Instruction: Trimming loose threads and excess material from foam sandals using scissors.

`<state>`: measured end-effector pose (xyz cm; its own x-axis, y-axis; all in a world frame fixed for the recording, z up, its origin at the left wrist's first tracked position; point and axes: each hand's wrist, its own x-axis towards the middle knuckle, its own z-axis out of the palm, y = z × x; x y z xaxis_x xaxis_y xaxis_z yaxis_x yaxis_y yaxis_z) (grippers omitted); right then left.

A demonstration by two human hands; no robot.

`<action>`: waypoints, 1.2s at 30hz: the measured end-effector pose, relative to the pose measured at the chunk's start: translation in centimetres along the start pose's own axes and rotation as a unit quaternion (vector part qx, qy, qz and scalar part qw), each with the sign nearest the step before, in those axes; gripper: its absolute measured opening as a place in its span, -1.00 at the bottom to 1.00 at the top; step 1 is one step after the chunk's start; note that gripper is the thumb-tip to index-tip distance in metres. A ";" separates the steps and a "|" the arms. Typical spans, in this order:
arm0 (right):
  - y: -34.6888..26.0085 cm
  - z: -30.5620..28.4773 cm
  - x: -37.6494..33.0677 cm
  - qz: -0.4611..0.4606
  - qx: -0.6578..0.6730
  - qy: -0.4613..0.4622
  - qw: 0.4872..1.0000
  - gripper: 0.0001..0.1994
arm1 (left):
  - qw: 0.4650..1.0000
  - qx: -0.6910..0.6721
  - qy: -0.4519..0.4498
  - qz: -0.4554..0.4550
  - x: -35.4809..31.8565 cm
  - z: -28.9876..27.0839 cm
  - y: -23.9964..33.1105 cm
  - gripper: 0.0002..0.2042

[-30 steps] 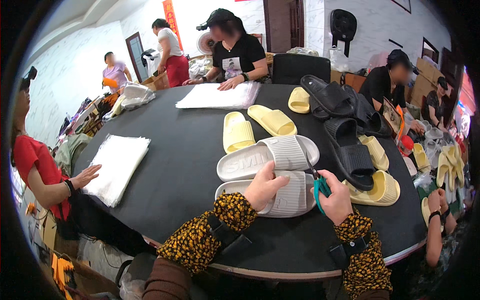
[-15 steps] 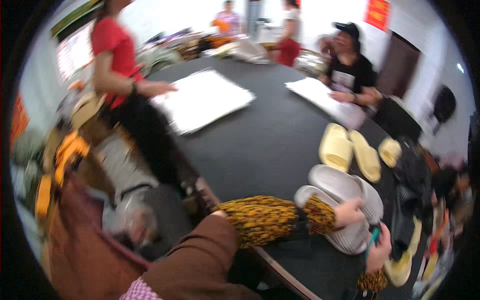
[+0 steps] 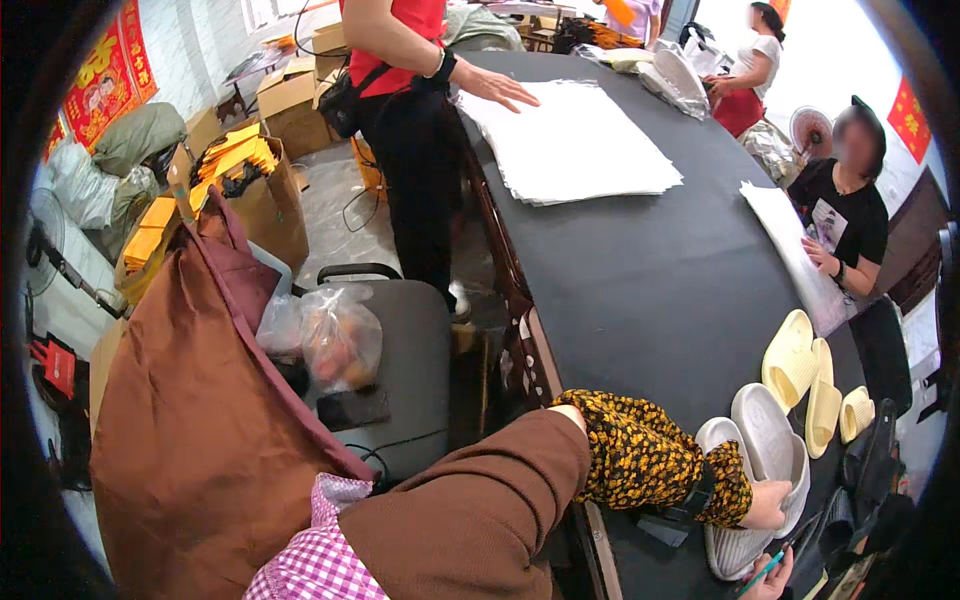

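Here, ribbed pale grey slipper point(image 3: 765, 440), upside-down, left hand point(image 3: 768, 504) on it

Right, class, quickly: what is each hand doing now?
Left hand: resting on the white slippers; whether it grips cannot be told.
Right hand: mostly out of frame, closed on a teal tool.

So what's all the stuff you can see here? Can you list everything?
white slippers: two, on the black table, under the left hand
yellow slippers: about three, right of the white pair
white sheet stack: one, far end of table
grey chair: one, beside table, clear plastic bag on it
cardboard boxes: several, on floor, upper left
brown cloth: one, lower left
other people: three, around table
left hand: on a white slipper
right hand: holds a teal tool, kind unclear
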<state>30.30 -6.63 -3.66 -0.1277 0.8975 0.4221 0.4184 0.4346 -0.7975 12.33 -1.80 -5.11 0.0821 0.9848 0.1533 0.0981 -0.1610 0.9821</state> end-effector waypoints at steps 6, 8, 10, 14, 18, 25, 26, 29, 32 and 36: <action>-1.1 1.4 0.3 0.003 -0.044 -0.003 0.999 -0.70 | 1.000 -0.010 0.009 -0.024 0.4 0.0 -1.4 -0.64; -1.5 1.1 -0.1 -0.010 -0.087 0.026 0.996 -0.73 | 1.000 -0.005 0.011 -0.023 0.6 1.0 -1.5 -0.62; -1.5 0.9 -0.4 -0.045 -0.065 0.039 0.996 -0.76 | 1.000 -0.021 0.014 -0.013 0.9 1.5 -1.6 -0.58; -1.0 0.5 -0.4 -0.016 -0.079 0.027 0.996 -0.75 | 0.999 -0.027 -0.001 -0.045 0.5 0.9 -0.8 -0.56; -1.7 0.4 -0.6 -0.023 -0.110 0.057 0.992 -0.73 | 0.996 -0.032 -0.034 -0.079 0.2 0.6 0.8 -0.57; -2.3 0.8 -0.4 -0.043 -0.160 0.010 0.986 -0.73 | 0.999 -0.015 0.011 -0.032 0.5 0.5 -0.2 -0.65; -2.1 0.6 -0.5 -0.028 -0.139 0.014 0.990 -0.72 | 1.000 -0.001 -0.004 -0.023 0.4 0.6 -0.1 -0.67; 2.2 -1.9 0.2 0.026 -0.078 -0.007 0.997 -0.65 | 0.999 0.024 0.032 -0.018 1.4 2.2 -0.3 -0.66; 4.4 -2.7 0.7 0.053 -0.060 -0.029 0.996 -0.55 | 0.982 0.131 0.133 0.001 1.4 2.9 0.3 -0.53; 3.5 -1.5 0.8 0.063 -0.018 -0.037 0.997 -0.53 | 0.908 0.276 0.178 0.258 -10.0 -8.2 7.1 -0.75</action>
<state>33.06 -4.48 -5.49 -0.1368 0.9483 0.2862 0.4679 0.3166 -0.8252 4.07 -12.23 1.23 -0.0569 0.7113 0.7006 0.6286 -0.5197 0.5787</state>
